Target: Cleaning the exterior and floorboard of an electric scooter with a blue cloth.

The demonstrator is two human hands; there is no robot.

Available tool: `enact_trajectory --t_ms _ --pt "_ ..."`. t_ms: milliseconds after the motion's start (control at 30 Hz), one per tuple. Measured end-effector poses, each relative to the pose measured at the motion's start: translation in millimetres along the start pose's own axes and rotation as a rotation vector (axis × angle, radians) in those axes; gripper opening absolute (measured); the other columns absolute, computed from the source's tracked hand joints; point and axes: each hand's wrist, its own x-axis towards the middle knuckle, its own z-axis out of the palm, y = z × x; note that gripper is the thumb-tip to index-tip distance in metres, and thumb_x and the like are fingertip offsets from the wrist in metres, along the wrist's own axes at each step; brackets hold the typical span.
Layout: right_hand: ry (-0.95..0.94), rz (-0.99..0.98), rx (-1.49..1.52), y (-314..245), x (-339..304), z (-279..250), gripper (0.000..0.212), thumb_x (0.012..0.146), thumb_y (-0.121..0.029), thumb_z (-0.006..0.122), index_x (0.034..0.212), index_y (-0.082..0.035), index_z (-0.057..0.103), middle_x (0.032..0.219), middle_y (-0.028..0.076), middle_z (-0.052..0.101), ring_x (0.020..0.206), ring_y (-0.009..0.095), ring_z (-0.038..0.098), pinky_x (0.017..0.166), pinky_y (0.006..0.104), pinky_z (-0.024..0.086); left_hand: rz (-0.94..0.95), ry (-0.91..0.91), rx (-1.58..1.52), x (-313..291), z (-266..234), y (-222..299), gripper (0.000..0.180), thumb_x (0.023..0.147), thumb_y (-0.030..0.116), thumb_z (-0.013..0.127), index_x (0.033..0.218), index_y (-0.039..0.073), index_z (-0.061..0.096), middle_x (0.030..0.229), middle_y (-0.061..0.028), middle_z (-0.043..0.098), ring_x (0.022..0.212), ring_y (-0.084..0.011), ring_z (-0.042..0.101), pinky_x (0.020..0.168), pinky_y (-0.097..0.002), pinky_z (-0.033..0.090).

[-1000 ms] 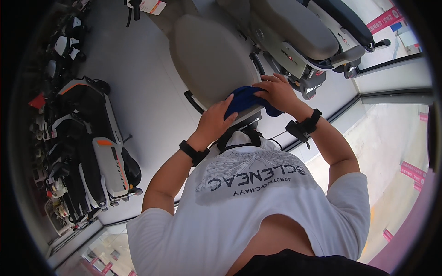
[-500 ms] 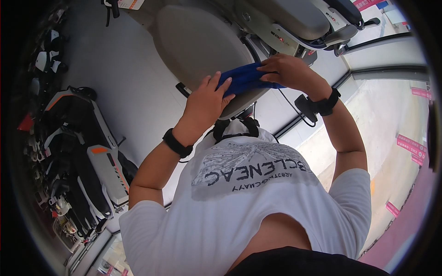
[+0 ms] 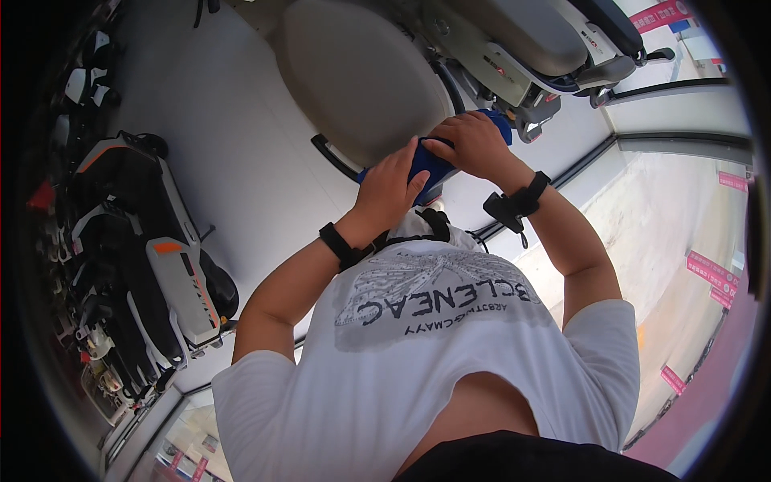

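A blue cloth [image 3: 432,167] is bunched over the near end of a grey scooter seat [image 3: 357,76]. My left hand [image 3: 387,191] presses on the cloth's left part, its fingers lying together over it. Just to the right, my right hand [image 3: 474,146] grips the cloth with bent fingers, and a blue end sticks out beyond it. The two hands almost touch, and they hide much of the cloth and the seat's near edge. Black straps are around both wrists, and a small black device [image 3: 503,211] hangs at the right one.
Another grey-seated scooter [image 3: 522,40] stands close by at the upper right. Several black and white scooters with orange marks [image 3: 173,273] line the left side. A dark-framed glass panel [image 3: 683,149] is on the right, with pink labels [image 3: 711,271] beyond it.
Both hands have come nearer to my body and closer together. The cloth, stretched between them before, is now bunched under them, past the seat's near end.
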Motion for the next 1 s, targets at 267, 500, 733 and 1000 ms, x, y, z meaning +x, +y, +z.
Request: enact_trajectory --t_ms 267,500,733,1000 --pt "-0.529 0.193 0.213 27.3 58.1 0.8 0.051 0.095 -0.051 0.046 0.107 -0.009 0.071 0.100 0.017 0.070 0.092 0.032 0.067 0.089 0.0394 0.047 -0.473 -0.451 -0.436 37.7 -1.2 -33.8 0.055 0.102 0.044 0.035 0.124 -0.003 0.055 0.107 -0.0218 0.066 0.097 -0.0288 0.063 0.089 -0.0331 0.045" --pt "-0.402 0.126 0.187 4.1 13.2 -32.2 0.038 0.095 -0.038 0.053 0.111 -0.008 0.070 0.106 0.014 0.070 0.095 0.031 0.065 0.088 0.0377 0.048 -0.320 -0.262 -0.278 8.4 -33.1 10.2 0.043 0.101 0.033 0.042 0.132 0.005 0.053 0.122 -0.0197 0.061 0.109 -0.0357 0.059 0.097 -0.0375 0.044" --pt "0.008 -0.138 0.154 16.5 -5.7 -11.6 0.039 0.092 -0.043 0.057 0.106 -0.010 0.073 0.100 0.012 0.071 0.095 0.030 0.064 0.083 0.0382 0.048 -0.145 -0.203 -0.011 10.3 -13.7 12.8 0.052 0.101 0.040 0.040 0.138 0.005 0.044 0.122 -0.0215 0.060 0.110 -0.0388 0.058 0.095 -0.0400 0.045" --pt "-0.539 0.044 0.205 26.2 57.6 -16.4 0.048 0.095 -0.045 0.044 0.106 -0.006 0.069 0.101 0.019 0.068 0.093 0.033 0.064 0.087 0.0412 0.047 -0.547 -0.547 -0.438 43.8 -3.4 -46.0 0.060 0.100 0.050 0.036 0.118 -0.001 0.060 0.102 -0.0175 0.067 0.091 -0.0277 0.063 0.083 -0.0350 0.048"
